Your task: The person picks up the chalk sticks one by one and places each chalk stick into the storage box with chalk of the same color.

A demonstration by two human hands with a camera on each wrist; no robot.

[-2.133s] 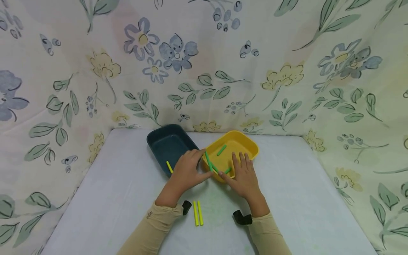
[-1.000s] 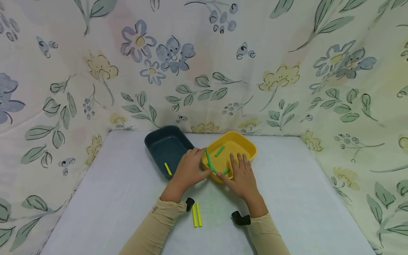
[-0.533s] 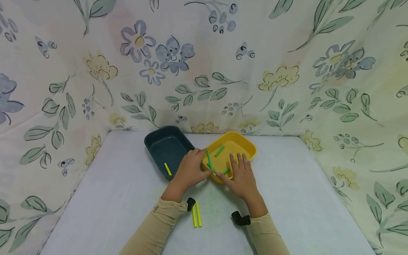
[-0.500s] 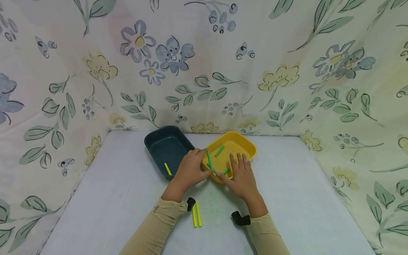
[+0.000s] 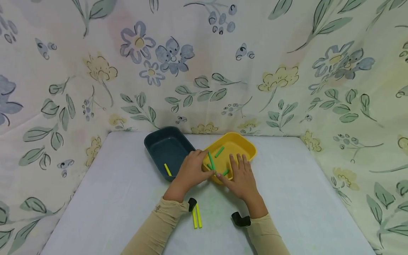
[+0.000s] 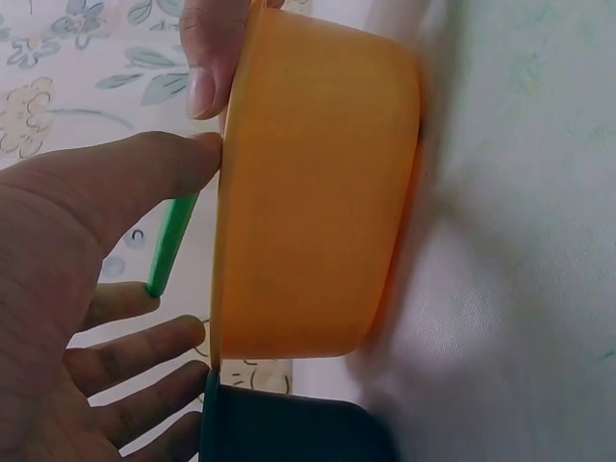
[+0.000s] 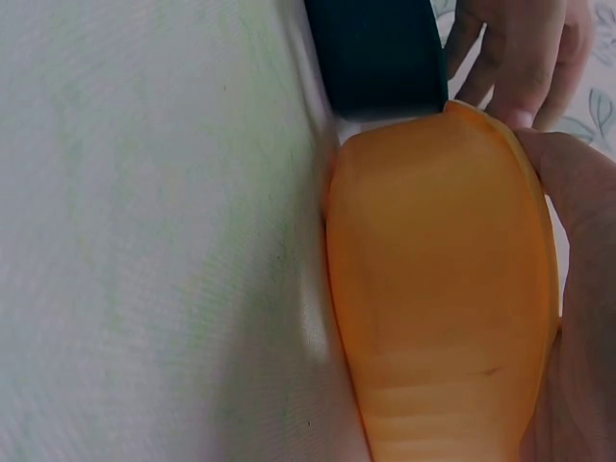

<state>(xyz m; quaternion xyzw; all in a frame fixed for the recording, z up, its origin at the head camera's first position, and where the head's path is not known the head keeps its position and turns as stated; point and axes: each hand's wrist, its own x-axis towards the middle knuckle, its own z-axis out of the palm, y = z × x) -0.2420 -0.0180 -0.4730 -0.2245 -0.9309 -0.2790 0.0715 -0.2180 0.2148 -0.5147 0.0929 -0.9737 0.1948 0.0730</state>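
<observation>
"So, what's the left hand [image 5: 191,170] got?"
"A green stick [image 5: 211,161] — pinched between thumb and finger, over the yellow tray [image 5: 241,145]."
"And the right hand [image 5: 243,181]?"
"Fingers straight, unclenched (thumb at the rim)."

Both hands [image 5: 190,170] [image 5: 243,181] forward, thumbs [image 5: 209,174] close together

Tabletop setting, kind of room unclear, floral backdrop [image 5: 207,63] on three sides, white table [image 5: 296,191]

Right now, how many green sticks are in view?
4: the left hand pinches one green stick over the yellow tray; in it lie a back stick, a left stick and a front stick by the right hand. Hands may hide others.
</observation>
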